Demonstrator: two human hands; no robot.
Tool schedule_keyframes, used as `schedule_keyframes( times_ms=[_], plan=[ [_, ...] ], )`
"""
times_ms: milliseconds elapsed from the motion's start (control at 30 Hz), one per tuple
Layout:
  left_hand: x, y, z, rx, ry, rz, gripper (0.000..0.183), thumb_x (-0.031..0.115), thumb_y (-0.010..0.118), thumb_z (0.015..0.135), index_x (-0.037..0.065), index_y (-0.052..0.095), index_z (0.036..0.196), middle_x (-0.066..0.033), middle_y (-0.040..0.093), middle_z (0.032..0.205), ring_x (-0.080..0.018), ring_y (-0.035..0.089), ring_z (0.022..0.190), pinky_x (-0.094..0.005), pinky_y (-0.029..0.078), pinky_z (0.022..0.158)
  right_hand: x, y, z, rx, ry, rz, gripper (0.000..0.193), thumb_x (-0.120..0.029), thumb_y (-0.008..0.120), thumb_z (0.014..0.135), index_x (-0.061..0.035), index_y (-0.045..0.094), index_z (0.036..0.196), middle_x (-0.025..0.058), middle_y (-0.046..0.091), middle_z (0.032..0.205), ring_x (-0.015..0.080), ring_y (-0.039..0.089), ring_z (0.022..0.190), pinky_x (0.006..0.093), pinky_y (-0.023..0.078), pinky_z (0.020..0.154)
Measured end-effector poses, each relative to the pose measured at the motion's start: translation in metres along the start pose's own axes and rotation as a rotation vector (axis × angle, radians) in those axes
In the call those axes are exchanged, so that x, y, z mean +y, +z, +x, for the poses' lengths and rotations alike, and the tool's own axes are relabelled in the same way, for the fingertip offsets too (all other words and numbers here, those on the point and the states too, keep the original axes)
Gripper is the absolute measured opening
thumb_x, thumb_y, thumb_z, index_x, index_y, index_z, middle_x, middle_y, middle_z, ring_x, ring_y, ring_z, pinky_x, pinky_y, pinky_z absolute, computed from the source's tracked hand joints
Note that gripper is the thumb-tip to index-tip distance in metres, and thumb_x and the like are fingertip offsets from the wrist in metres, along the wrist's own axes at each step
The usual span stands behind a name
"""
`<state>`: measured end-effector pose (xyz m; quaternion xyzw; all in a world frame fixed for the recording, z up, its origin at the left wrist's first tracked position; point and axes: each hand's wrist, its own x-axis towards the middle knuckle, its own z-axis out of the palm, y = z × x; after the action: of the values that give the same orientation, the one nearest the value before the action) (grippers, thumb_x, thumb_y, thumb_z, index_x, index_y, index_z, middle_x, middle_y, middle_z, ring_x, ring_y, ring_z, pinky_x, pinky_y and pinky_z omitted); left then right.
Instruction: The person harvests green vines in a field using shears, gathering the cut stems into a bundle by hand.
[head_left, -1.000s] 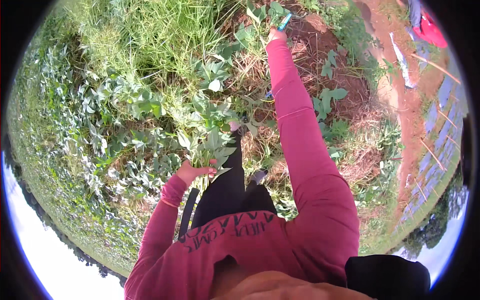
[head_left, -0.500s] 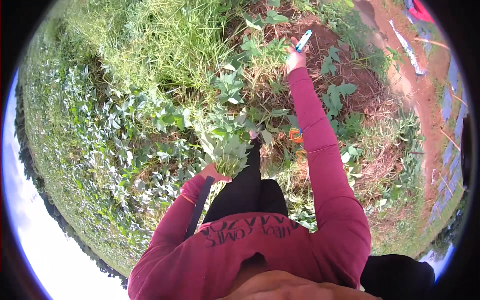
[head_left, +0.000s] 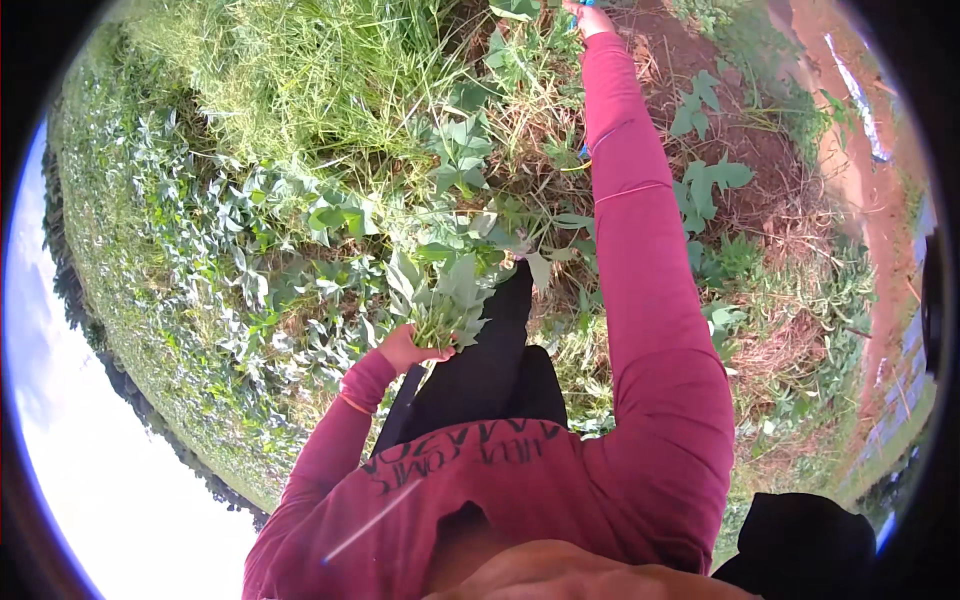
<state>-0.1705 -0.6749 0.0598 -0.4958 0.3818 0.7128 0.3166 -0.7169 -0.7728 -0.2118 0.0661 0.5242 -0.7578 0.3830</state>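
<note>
A bunch of leafy green cuttings (head_left: pixel 440 300) rises from my left hand (head_left: pixel 405 348), whose fingers and thumb close around the stems just in front of my dark trousers. My right arm stretches far ahead to the top of the view. There my right hand (head_left: pixel 592 18) is closed on a slim blue tool (head_left: pixel 588 5), mostly cut off by the upper edge, so its kind is hard to tell. Low broad-leaved plants (head_left: pixel 460 150) grow close to its left, above dry straw.
Tall grass (head_left: pixel 300 70) stands at the far left, and a dense leafy crop (head_left: pixel 220 260) spreads below it. Bare reddish soil (head_left: pixel 730 150) lies to the right, with a dirt path (head_left: pixel 850 190) beyond. Trailing broad leaves (head_left: pixel 705 190) grow beside my right forearm.
My right hand has reached farther ahead with the blue tool, toward the top edge. The left hand still grips the cuttings and has shifted slightly left.
</note>
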Motion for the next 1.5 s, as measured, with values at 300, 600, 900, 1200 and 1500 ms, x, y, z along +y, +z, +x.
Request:
schedule_keyframes(
  times_ms=[300, 600, 900, 1200, 1500],
  plan=[
    [-0.087, -0.055, 0.001, 0.109, -0.012, -0.156, 0.043, 0.001, 0.074, 0.081, -0.004, 0.058, 0.121, -0.0125, 0.070, 0.095, -0.0220, 0.068, 0.084, -0.0355, 0.055, 0.081, -0.009, -0.014, -0.310, 0.039, -0.048, -0.071, 0.029, -0.005, 0.061, 0.091, -0.0013, 0.065, 0.119, 0.0050, 0.066, 0.116, 0.0053, 0.052, 0.082, 0.0187, 0.042, 0.074],
    [-0.053, 0.019, 0.031, 0.259, -0.033, 0.450, 0.059, 0.021, 0.090, 0.065, 0.001, 0.063, 0.113, -0.0082, 0.069, 0.094, -0.0173, 0.064, 0.079, -0.0323, 0.050, 0.070, 0.110, -0.151, -0.599, -0.127, 0.099, -0.841, 0.025, -0.016, 0.063, 0.088, -0.0067, 0.066, 0.111, 0.0144, 0.060, 0.120, 0.0332, 0.061, 0.106, 0.0382, 0.047, 0.095],
    [-0.158, 0.060, 0.018, 0.224, 0.004, 0.758, 0.062, 0.031, 0.087, 0.067, -0.005, 0.062, 0.110, -0.0137, 0.071, 0.095, -0.0213, 0.066, 0.084, -0.0344, 0.051, 0.078, -0.056, -0.156, -0.576, 0.176, -0.527, -0.859, 0.016, -0.012, 0.070, 0.083, -0.0038, 0.066, 0.096, 0.0112, 0.061, 0.085, 0.0325, 0.062, 0.076, 0.0390, 0.051, 0.069],
    [-0.188, 0.038, -0.012, 0.426, 0.210, 0.864, 0.040, 0.038, 0.081, 0.077, 0.011, 0.074, 0.106, -0.0101, 0.073, 0.089, -0.0184, 0.067, 0.077, -0.0337, 0.051, 0.076, -0.088, -0.266, -0.309, 0.489, -0.775, -0.985, 0.037, -0.017, 0.066, 0.085, -0.0114, 0.062, 0.121, 0.0164, 0.063, 0.113, 0.0358, 0.062, 0.101, 0.0442, 0.049, 0.088],
    [-0.120, 0.045, -0.033, 0.314, 0.131, 0.308, 0.047, 0.018, 0.083, 0.078, 0.004, 0.065, 0.119, -0.0053, 0.072, 0.099, -0.0117, 0.066, 0.090, -0.0288, 0.052, 0.083, 0.001, -0.253, -0.242, 0.315, -0.372, -1.530, 0.035, -0.021, 0.064, 0.088, -0.0124, 0.063, 0.122, 0.0168, 0.069, 0.106, 0.0387, 0.064, 0.098, 0.0464, 0.052, 0.090]
  ],
)
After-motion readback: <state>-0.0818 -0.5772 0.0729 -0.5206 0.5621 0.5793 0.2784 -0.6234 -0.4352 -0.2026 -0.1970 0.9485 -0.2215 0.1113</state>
